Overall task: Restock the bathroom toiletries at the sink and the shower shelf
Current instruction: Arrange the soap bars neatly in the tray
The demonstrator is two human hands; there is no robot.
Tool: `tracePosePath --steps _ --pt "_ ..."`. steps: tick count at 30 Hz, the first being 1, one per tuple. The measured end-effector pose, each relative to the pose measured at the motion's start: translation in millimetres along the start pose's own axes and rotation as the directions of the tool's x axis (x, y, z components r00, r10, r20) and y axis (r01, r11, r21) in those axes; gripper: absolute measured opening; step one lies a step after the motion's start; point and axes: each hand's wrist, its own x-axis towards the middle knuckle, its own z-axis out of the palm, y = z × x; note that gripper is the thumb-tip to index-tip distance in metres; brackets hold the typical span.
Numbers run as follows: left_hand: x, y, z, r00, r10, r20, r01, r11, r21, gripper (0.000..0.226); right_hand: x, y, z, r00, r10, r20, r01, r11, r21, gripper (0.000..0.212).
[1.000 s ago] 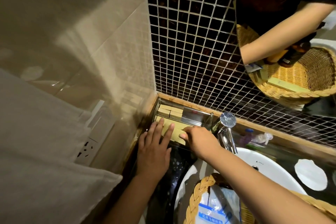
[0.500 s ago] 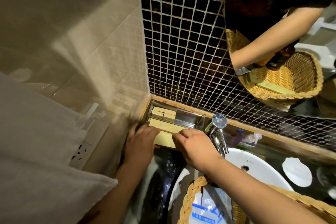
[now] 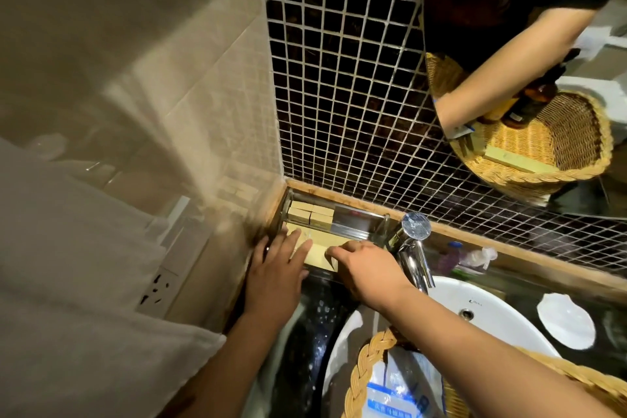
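At ten o'clock from the sink (image 3: 492, 312), in the corner tray (image 3: 356, 226), both hands square up the boxes (image 3: 317, 253). Left hand (image 3: 276, 268) lies flat, fingers straight, on the front row; right hand (image 3: 366, 268) pinches a box edge, it seems, though blur hides the grip. Sink restock under way. Next: seat that box flush, then reach to the basket (image 3: 364, 370) at six o'clock.
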Motion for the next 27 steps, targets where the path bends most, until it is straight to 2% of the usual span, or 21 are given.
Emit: tracePosePath --steps 5,12,15,18,27 --pt "-14 6 26 0.997 0.027 0.077 -0.031 0.998 0.052 0.060 8 0 7 0.998 0.047 0.034 -0.046 0.998 -0.032 0.059" --pt "-19 12 32 0.992 0.015 0.129 -0.025 0.997 0.072 0.063 11 5 12 0.998 0.045 0.051 -0.047 0.999 0.028 0.057" --pt "-19 12 36 0.989 0.008 0.148 -0.019 0.997 0.070 0.064 7 4 18 0.992 0.000 0.125 -0.010 0.997 0.080 0.065" --pt "-19 12 37 0.988 -0.001 0.154 -0.009 0.998 0.065 0.065 2 1 24 0.974 -0.021 0.224 0.008 0.998 0.057 0.071" --pt "-14 12 35 0.986 -0.006 0.167 -0.007 0.997 0.072 0.061 6 -8 20 0.933 0.018 0.360 -0.026 0.999 0.018 0.078"
